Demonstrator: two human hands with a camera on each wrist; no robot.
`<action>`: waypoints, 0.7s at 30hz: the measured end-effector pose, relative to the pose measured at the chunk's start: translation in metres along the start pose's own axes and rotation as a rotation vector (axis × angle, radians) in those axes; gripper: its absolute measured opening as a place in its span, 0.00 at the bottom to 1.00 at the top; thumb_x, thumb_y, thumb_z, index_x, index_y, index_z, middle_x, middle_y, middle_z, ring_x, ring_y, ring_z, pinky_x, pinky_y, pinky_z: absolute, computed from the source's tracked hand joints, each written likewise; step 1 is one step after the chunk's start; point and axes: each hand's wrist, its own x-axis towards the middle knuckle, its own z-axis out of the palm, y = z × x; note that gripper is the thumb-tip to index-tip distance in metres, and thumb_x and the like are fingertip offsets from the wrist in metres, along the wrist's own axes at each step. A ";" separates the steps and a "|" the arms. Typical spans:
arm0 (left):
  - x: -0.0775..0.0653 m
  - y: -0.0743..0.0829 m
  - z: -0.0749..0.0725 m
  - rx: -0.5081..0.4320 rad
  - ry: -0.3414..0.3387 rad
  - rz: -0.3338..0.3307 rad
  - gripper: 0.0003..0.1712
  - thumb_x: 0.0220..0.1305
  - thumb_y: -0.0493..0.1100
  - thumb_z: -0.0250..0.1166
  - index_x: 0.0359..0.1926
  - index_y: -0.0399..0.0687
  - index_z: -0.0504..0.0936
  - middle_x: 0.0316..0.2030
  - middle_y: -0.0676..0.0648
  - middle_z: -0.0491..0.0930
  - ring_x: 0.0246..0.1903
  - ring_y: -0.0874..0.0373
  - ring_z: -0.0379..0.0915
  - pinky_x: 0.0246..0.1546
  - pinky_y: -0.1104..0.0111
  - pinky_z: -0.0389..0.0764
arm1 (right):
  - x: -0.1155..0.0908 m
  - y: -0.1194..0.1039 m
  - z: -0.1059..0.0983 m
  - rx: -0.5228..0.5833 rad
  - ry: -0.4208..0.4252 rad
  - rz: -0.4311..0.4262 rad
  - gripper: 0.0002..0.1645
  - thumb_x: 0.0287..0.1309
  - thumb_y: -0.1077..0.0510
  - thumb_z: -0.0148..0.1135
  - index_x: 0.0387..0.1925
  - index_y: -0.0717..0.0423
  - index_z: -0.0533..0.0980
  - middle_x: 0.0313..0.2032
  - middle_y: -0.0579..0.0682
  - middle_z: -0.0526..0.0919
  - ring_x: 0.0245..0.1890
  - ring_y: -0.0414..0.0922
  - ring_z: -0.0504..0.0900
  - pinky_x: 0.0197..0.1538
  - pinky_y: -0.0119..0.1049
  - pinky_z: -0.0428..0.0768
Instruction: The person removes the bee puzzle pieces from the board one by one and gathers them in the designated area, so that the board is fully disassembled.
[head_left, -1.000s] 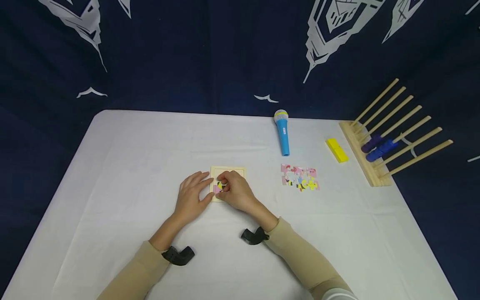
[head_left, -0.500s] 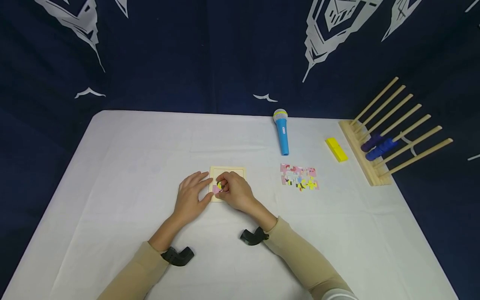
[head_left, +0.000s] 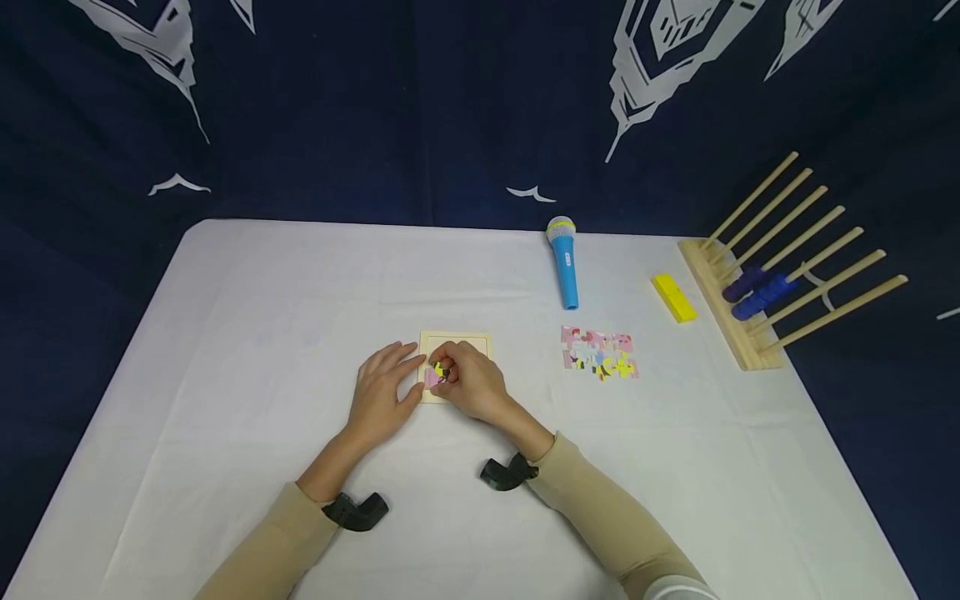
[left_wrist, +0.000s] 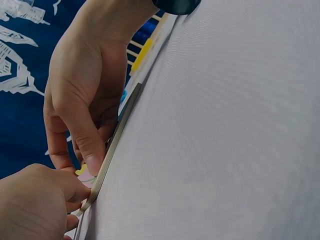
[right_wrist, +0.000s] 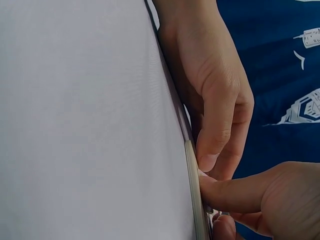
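Note:
A small wooden puzzle tray (head_left: 457, 337) lies flat on the table in the head view. My left hand (head_left: 381, 392) rests at its left edge with straight, spread fingers, thumb at the lower corner. Over the tray, my right hand (head_left: 474, 383) has curled fingers, thumb and index pinching a pink-and-yellow puzzle piece (head_left: 433, 377) at the tray's left side. The left wrist view shows the right thumb on this pink piece (left_wrist: 86, 177). Right fingers hide much of the tray's inside. Several loose puzzle pieces (head_left: 598, 353) lie grouped to the right.
On the white-covered table (head_left: 300, 292) a blue toy microphone (head_left: 566, 271) lies near the back edge. A yellow block (head_left: 673, 298) is farther right, beside a wooden peg rack (head_left: 731, 308) with blue and purple rings (head_left: 763, 298). A dark patterned cloth (head_left: 337, 108) hangs behind.
Both hands stay in nearly the same place at the tray. The right fingers shift only very slightly over the piece; the other things have not moved.

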 end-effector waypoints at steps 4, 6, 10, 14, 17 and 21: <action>0.001 0.000 0.000 0.001 -0.002 0.001 0.23 0.60 0.39 0.64 0.57 0.40 0.80 0.64 0.41 0.73 0.69 0.43 0.58 0.70 0.45 0.53 | 0.000 0.001 0.000 0.024 0.024 -0.025 0.18 0.48 0.63 0.74 0.41 0.51 0.78 0.30 0.46 0.76 0.25 0.36 0.72 0.26 0.26 0.66; 0.001 0.000 0.000 0.006 -0.004 0.004 0.23 0.60 0.39 0.64 0.57 0.40 0.80 0.65 0.41 0.73 0.69 0.43 0.58 0.70 0.45 0.54 | 0.000 0.001 0.001 0.045 0.038 -0.029 0.15 0.51 0.62 0.72 0.40 0.50 0.78 0.29 0.45 0.77 0.24 0.36 0.72 0.26 0.26 0.66; 0.002 0.000 0.000 0.014 0.000 0.012 0.23 0.60 0.40 0.64 0.57 0.40 0.80 0.65 0.41 0.73 0.69 0.43 0.58 0.70 0.45 0.54 | 0.000 0.000 -0.001 0.135 0.040 -0.018 0.10 0.56 0.62 0.68 0.40 0.50 0.78 0.29 0.46 0.79 0.25 0.35 0.73 0.26 0.25 0.68; 0.002 0.000 0.000 0.010 0.006 0.012 0.23 0.60 0.39 0.63 0.57 0.39 0.80 0.64 0.41 0.73 0.69 0.43 0.58 0.70 0.45 0.53 | 0.001 -0.002 -0.008 0.269 0.013 -0.006 0.10 0.57 0.67 0.64 0.41 0.53 0.79 0.30 0.50 0.79 0.25 0.37 0.73 0.28 0.26 0.70; 0.001 0.001 0.000 0.008 0.003 0.008 0.23 0.60 0.39 0.63 0.57 0.39 0.80 0.64 0.40 0.73 0.69 0.42 0.59 0.70 0.45 0.53 | 0.000 -0.002 -0.015 0.326 0.011 0.014 0.10 0.59 0.67 0.62 0.43 0.55 0.79 0.30 0.50 0.79 0.24 0.38 0.72 0.28 0.27 0.71; 0.000 0.001 0.000 0.010 0.001 0.008 0.23 0.59 0.39 0.64 0.57 0.39 0.80 0.64 0.40 0.73 0.69 0.42 0.59 0.69 0.44 0.54 | -0.001 0.001 -0.026 0.350 0.029 0.033 0.11 0.61 0.66 0.61 0.45 0.57 0.79 0.30 0.49 0.78 0.25 0.39 0.72 0.28 0.27 0.71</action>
